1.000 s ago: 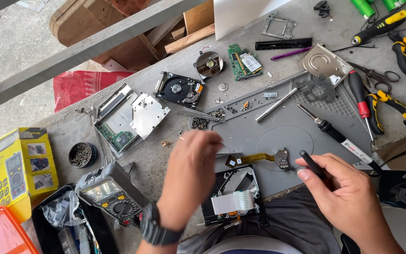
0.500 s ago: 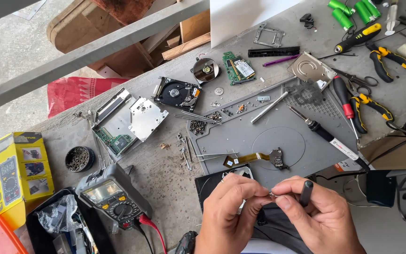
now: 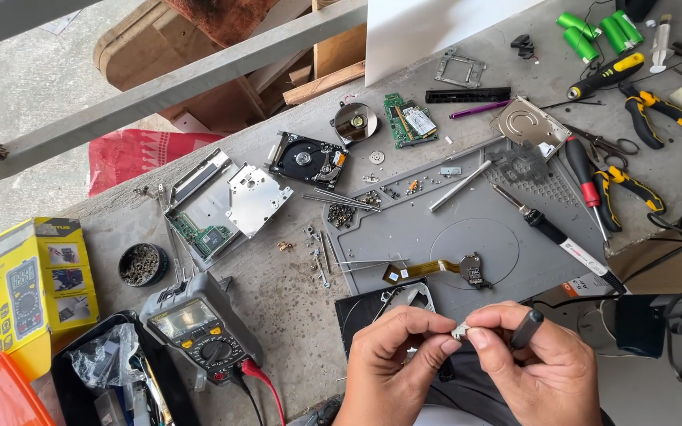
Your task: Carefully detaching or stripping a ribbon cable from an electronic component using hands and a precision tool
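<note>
Small silver metal part (image 3: 460, 330) pinched between fingertips of left hand (image 3: 392, 367) and right hand (image 3: 534, 371), long axis running hand to hand. Right hand also clasps dark screwdriver handle (image 3: 527, 328). Opened drive case (image 3: 392, 304) just beyond left fingertips.

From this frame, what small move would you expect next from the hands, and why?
Probably bringing the black tool tip onto the small metal part: the left hand and right hand pinch that part between fingertips, while the right also holds the tool, unused, above the opened drive.
</note>
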